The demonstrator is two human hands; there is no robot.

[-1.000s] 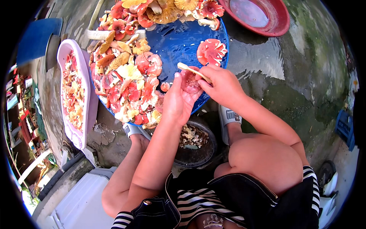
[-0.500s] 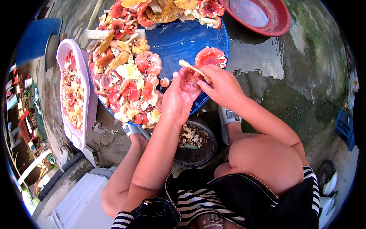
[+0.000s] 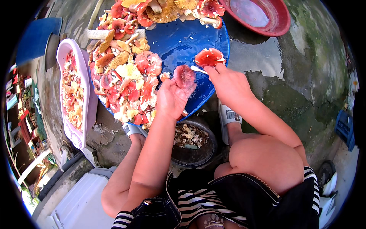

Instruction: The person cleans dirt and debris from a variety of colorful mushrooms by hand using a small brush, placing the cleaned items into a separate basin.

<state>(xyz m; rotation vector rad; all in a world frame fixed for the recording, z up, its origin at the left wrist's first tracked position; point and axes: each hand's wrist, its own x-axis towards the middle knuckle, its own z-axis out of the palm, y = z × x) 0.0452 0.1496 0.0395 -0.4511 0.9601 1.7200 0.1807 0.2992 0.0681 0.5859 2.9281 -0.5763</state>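
In my left hand (image 3: 171, 97) a red mushroom cap (image 3: 184, 75) is held on the fingers, above a wide blue basin (image 3: 171, 42) with water in it. Between the fingers of my right hand (image 3: 231, 86) is a slim pale brush (image 3: 199, 70) shaped like a toothbrush, its whitish end pointing left, apart from the held cap. Another bright red mushroom (image 3: 209, 58) is at the basin's right side, by my right fingertips; whether they touch it I cannot tell. Red and yellow mushrooms (image 3: 131, 89) are heaped along the basin's left and far sides.
Left of the basin stands a pink tub (image 3: 84, 114) filled with mushroom pieces. A red basin (image 3: 280, 28) of cloudy water is at the far right. Between my feet sits a dark bowl (image 3: 194, 158) of scraps. A white box (image 3: 82, 202) is at lower left, on wet concrete ground.
My right hand and the brush have moved right, away from the held cap. My left hand has shifted slightly left with the cap. The red mushroom at the right looks more tilted.
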